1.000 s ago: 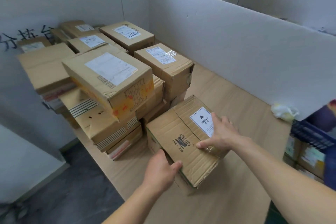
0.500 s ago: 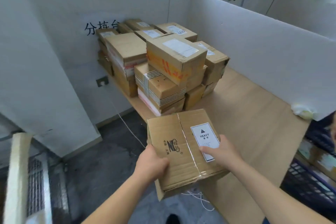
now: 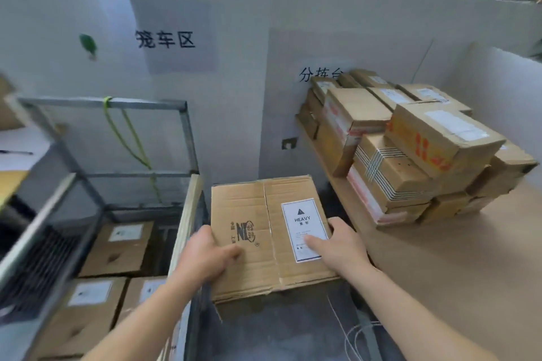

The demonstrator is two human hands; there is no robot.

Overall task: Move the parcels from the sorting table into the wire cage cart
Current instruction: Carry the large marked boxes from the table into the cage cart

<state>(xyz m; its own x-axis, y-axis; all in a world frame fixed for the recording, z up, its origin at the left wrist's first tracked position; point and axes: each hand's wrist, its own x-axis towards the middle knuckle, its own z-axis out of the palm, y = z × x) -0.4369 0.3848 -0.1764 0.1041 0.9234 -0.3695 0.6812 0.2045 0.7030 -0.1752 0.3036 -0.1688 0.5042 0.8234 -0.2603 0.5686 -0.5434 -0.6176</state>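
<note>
A brown cardboard parcel (image 3: 258,214) with a white HEAVY label hangs in the air between the sorting table (image 3: 457,267) and the wire cage cart (image 3: 187,138). My left hand (image 3: 205,258) grips its left near side, thumb on top. My right hand (image 3: 340,246) grips its right near edge, thumb lying on the label. The cart stands to the left, with three labelled parcels (image 3: 120,246) lying on its floor. A stack of several parcels (image 3: 410,143) sits on the table at the right.
A wooden plank (image 3: 184,226) runs along the cart's near side, just left of the held parcel. Grey floor with thin white cables (image 3: 352,337) lies below. White walls carry paper signs. Shelving with papers (image 3: 17,149) stands at the far left.
The parcel has been lifted off the table and carried left, over the gap beside the cart. My view has swung left, bringing the cart and its parcels into sight.
</note>
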